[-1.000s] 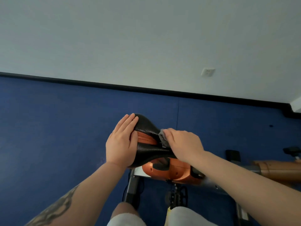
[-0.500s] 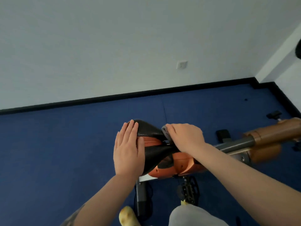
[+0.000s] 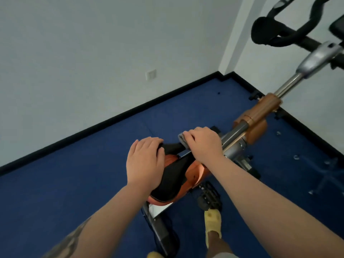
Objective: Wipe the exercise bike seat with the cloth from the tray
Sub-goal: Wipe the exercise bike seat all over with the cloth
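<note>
The black exercise bike seat (image 3: 172, 178) sits in the middle of the view above the orange bike body. My left hand (image 3: 146, 161) lies flat on the seat's left side, fingers together, pressing on it. My right hand (image 3: 203, 144) rests on the seat's narrow front end, fingers curled over a small grey cloth (image 3: 183, 139). Only an edge of the cloth shows past my fingertips. The tray is out of sight.
The bike's silver and orange frame (image 3: 258, 116) runs up to the right, to black handlebars (image 3: 279, 34) at the top right corner. A black pedal (image 3: 210, 196) hangs below the seat, by my yellow slipper (image 3: 213, 220). Blue carpet and white walls surround the bike.
The view has swung to the right, bringing the handlebars and the room's corner into sight. My right hand has slid with the cloth toward the seat's front end. My left hand stays on the seat.
</note>
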A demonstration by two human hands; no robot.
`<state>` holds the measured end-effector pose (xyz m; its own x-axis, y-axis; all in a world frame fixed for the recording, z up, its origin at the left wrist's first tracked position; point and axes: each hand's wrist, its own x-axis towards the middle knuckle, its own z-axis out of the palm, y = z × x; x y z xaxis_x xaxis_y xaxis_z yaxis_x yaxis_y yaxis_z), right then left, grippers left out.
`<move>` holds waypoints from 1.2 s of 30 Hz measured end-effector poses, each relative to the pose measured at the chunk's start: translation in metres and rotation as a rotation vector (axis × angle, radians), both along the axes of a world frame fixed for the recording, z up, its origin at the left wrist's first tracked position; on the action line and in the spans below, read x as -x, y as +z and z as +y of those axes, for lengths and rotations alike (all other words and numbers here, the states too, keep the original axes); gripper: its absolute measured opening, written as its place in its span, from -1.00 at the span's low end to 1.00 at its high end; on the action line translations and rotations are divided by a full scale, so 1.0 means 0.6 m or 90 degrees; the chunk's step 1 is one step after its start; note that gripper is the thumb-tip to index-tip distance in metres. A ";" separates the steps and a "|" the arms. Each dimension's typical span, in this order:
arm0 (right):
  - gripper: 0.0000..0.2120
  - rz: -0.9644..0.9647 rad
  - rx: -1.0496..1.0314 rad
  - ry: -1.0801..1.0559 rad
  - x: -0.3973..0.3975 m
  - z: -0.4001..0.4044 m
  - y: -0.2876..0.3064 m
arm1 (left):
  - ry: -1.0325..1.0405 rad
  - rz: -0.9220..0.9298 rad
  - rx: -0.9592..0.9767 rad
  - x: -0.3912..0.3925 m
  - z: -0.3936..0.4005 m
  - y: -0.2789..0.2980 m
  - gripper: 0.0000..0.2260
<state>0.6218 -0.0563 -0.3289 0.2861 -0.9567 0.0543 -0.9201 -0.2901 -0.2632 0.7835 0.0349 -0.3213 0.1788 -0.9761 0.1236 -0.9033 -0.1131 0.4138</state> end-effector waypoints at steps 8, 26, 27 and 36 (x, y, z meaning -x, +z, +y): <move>-0.63 -0.094 -0.038 -0.087 -0.003 0.048 -0.014 | -0.006 0.028 0.009 -0.005 -0.003 0.000 -0.74; -0.59 -0.302 -0.252 -0.275 0.023 -0.006 -0.026 | 0.013 0.054 0.014 -0.004 -0.001 0.000 -0.76; -0.58 -0.328 -0.215 -0.307 0.018 0.015 -0.030 | 0.009 0.040 0.008 -0.002 -0.003 -0.001 -0.76; -0.47 -0.409 -0.249 -0.527 -0.023 0.030 -0.010 | -0.233 -0.013 -0.057 -0.060 -0.081 0.003 -0.84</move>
